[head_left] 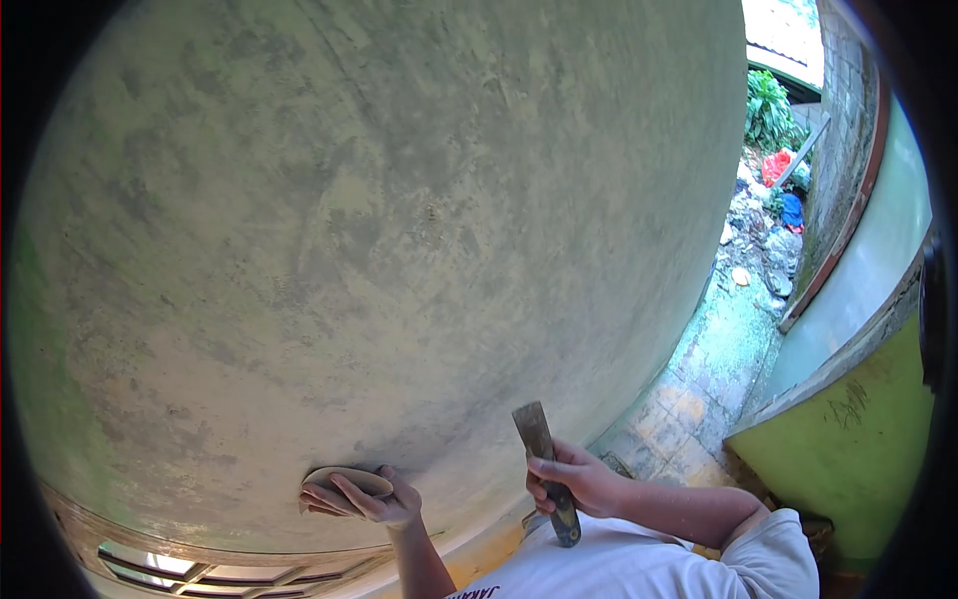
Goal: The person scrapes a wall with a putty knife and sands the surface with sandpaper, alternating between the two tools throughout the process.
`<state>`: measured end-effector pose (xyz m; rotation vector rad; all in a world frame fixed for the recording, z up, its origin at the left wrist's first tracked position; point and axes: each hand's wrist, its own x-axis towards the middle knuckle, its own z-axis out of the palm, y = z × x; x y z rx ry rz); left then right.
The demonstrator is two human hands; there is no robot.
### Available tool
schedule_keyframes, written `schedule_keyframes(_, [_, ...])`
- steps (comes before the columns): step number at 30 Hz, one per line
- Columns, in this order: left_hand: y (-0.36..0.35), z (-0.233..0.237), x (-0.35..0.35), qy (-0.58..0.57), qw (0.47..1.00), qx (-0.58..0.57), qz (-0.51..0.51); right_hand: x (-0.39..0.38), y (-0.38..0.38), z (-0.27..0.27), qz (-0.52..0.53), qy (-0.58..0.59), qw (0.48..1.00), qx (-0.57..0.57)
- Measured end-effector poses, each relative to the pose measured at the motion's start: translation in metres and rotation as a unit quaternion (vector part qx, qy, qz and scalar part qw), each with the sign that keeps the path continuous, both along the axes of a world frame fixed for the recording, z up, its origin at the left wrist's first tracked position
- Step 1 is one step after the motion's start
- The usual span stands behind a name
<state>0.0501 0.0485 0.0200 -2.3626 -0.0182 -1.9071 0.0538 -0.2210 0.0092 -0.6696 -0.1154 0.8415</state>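
Observation:
My left hand [386, 501] is closed around a folded sheet of sandpaper [344, 483], tan on one face and reddish brown on the other. It is right at the lower part of a large plastered wall [399, 250], which is patchy grey and beige. In front of my chest, my right hand [579, 482] grips the handle of a putty knife [536, 429]. Its worn, flat blade points up toward the wall, and the dark handle end hangs below my fist.
A wooden frame with openings [180, 559] runs along the lower left. To the right, a tiled walkway [689, 409] leads to a heap of litter [773, 240] and green plants [770, 110]. A low green wall [848, 439] stands close on my right.

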Motion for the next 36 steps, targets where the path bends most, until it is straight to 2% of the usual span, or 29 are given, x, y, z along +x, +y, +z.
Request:
schedule_keyframes(7, [0.005, -0.003, -0.002, 0.006, 1.0, 0.01, 0.012, -0.023, -0.025, -0.017, 0.096, -0.039, 0.995, -0.012])
schedule_keyframes(10, [0.005, -0.003, -0.001, 0.005, 1.0, 0.013, 0.012, -0.03, -0.037, -0.017, 0.138, -0.116, 0.982, -0.055])
schedule_keyframes(11, [0.006, -0.004, -0.002, 0.009, 1.0, 0.017, 0.011, -0.032, -0.038, -0.021, 0.159, -0.087, 0.983, -0.034])
schedule_keyframes(18, [0.004, -0.003, -0.002, 0.012, 1.0, -0.005, 0.002, -0.038, -0.055, -0.023, 0.137, -0.105, 0.98, -0.102])
schedule_keyframes(20, [0.003, -0.002, -0.002, 0.007, 1.0, 0.007, 0.002, -0.031, -0.059, -0.003, 0.132, -0.153, 0.967, -0.157])
schedule_keyframes(21, [0.003, -0.003, -0.003, 0.006, 1.0, 0.0, 0.004, -0.026, -0.062, -0.003, 0.118, -0.21, 0.954, -0.18])
schedule_keyframes(22, [0.003, -0.003, -0.003, 0.008, 1.0, 0.0, 0.004, -0.021, -0.065, -0.01, 0.12, -0.211, 0.952, -0.187])
schedule_keyframes(24, [0.004, -0.002, -0.002, 0.007, 1.0, -0.005, 0.007, -0.008, -0.078, -0.023, 0.025, -0.343, 0.893, -0.289])
schedule_keyframes(25, [0.004, 0.0, -0.002, 0.003, 1.0, 0.007, 0.008, -0.002, -0.085, -0.013, -0.022, -0.367, 0.872, -0.325])
schedule_keyframes(26, [0.004, 0.0, -0.002, 0.0, 1.0, 0.019, 0.009, 0.005, -0.09, 0.006, -0.054, -0.349, 0.877, -0.327])
schedule_keyframes(28, [0.005, -0.005, -0.002, 0.002, 1.0, 0.005, 0.012, 0.015, -0.1, 0.024, -0.16, -0.356, 0.873, -0.293])
schedule_keyframes(30, [0.006, -0.009, -0.002, 0.002, 1.0, -0.01, 0.014, 0.025, -0.108, 0.046, -0.211, -0.364, 0.865, -0.272])
schedule_keyframes(34, [0.006, -0.008, -0.002, -0.002, 1.0, -0.01, 0.01, 0.038, -0.11, 0.088, -0.355, -0.396, 0.813, -0.235])
schedule_keyframes(36, [0.006, -0.007, -0.001, -0.004, 1.0, -0.01, 0.012, 0.053, -0.102, 0.102, -0.414, -0.435, 0.794, -0.092])
